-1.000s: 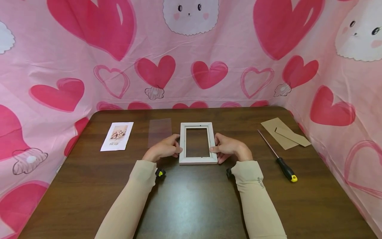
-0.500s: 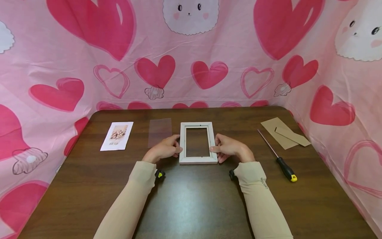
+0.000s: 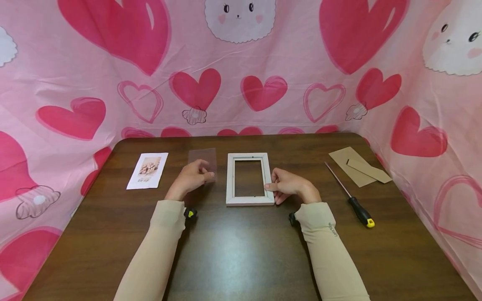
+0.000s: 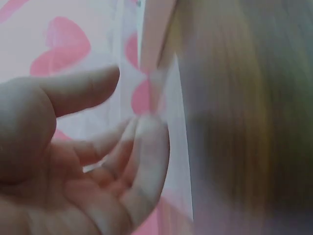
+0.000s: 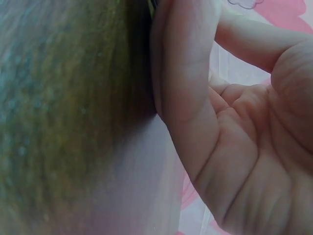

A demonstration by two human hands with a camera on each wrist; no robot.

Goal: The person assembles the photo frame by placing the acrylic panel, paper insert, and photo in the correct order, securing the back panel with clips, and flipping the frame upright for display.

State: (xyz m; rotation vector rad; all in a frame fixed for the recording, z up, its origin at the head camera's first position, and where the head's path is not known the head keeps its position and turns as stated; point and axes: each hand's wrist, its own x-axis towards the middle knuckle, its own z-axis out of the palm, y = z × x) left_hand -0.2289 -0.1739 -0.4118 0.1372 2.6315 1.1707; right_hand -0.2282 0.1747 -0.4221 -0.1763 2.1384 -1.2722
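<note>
A white picture frame (image 3: 231,179) lies flat at the middle of the table, its opening showing bare wood. My right hand (image 3: 290,186) grips the frame's lower right side, the thumb on top and the other fingers bent at the outer edge. To the left, a clear plastic sheet (image 3: 208,155) lies on the table. My left hand (image 3: 192,179) is over the sheet's lower part and hides some of it. In the left wrist view, the thumb (image 4: 88,90) stands apart from the loosely bent fingers, with nothing between them.
A printed photo card (image 3: 148,170) lies at the far left. On the right are a screwdriver (image 3: 359,211) with a black and yellow handle and a brown backing board (image 3: 350,163) with a folded strip (image 3: 370,171). A pink heart-patterned cloth (image 3: 241,54) hangs around the table.
My left hand has let go of the frame's left side and moved left over the clear sheet. My right hand and the frame have stayed in place.
</note>
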